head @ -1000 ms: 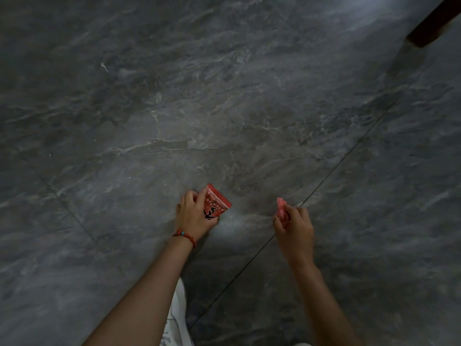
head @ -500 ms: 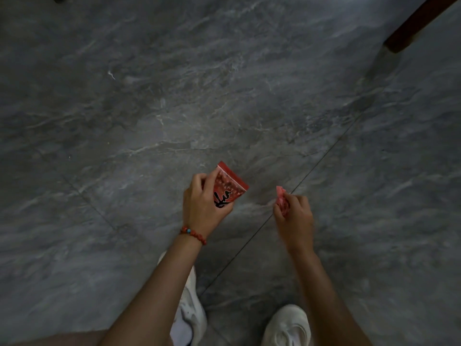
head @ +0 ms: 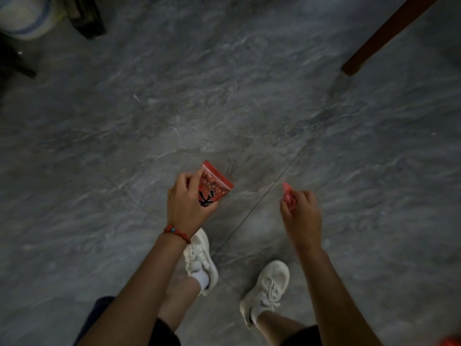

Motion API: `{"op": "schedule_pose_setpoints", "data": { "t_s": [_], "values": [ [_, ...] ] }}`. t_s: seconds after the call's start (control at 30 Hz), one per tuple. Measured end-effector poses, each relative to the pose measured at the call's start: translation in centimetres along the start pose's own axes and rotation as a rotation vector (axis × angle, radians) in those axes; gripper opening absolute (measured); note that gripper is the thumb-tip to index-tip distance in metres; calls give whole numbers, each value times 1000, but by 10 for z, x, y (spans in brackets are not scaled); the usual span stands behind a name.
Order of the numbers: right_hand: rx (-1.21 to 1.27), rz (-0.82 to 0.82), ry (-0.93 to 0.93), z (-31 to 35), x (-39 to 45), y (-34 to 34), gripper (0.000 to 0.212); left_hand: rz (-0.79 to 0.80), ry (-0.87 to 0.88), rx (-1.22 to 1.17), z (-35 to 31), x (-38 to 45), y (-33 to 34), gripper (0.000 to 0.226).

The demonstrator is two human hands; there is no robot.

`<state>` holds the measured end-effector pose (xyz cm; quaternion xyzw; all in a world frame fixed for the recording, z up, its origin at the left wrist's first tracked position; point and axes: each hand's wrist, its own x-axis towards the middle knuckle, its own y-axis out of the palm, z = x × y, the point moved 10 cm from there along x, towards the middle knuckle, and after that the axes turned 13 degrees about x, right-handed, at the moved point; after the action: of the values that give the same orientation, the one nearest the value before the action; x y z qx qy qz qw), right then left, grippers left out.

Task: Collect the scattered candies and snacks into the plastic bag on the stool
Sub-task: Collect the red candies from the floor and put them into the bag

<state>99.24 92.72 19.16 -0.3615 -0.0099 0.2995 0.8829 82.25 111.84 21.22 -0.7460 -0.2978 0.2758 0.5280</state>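
White sneakers [head: 267, 288] stand on a grey marble-patterned floor [head: 249, 101], below dark shorts [head: 164, 333]. Above them, the left hand [head: 187, 206], wearing a red bead bracelet [head: 175, 233], curls its fingers around a red snack packet [head: 215, 187] with black lettering, held in the air. The right hand [head: 301, 213] pinches a small pink candy [head: 289, 199]. Farther off, a reddish wooden leg [head: 384, 36] slants at upper right, and a white sack [head: 25, 16] sits at upper left.
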Motion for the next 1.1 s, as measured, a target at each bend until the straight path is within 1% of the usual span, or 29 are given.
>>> {"op": "schedule_pose_setpoints", "data": {
  "t_s": [0.13,0.23,0.4,0.57,0.77,0.93,1.1],
  "values": [
    [-5,7,1,62,-22,-43,27,9,-25,5,1,-17,-73,82],
    [-8,22,2,110,-38,-66,27,17,-72,17,9,-28,-128,81],
    [-7,50,-51,196,-63,-94,28,3,-125,38,23,-49,-218,80],
    [-4,71,-94,275,-74,-112,29,-3,-210,24,51,-67,-286,81],
    [-24,114,-185,357,-68,-102,26,-41,-306,-8,95,-79,-351,78],
    [-34,148,-325,428,-67,-84,27,-100,-419,-38,127,-96,-387,79],
    [-41,271,-472,483,-75,-49,29,-192,-561,-74,154,-132,-414,77]
  ]
}}
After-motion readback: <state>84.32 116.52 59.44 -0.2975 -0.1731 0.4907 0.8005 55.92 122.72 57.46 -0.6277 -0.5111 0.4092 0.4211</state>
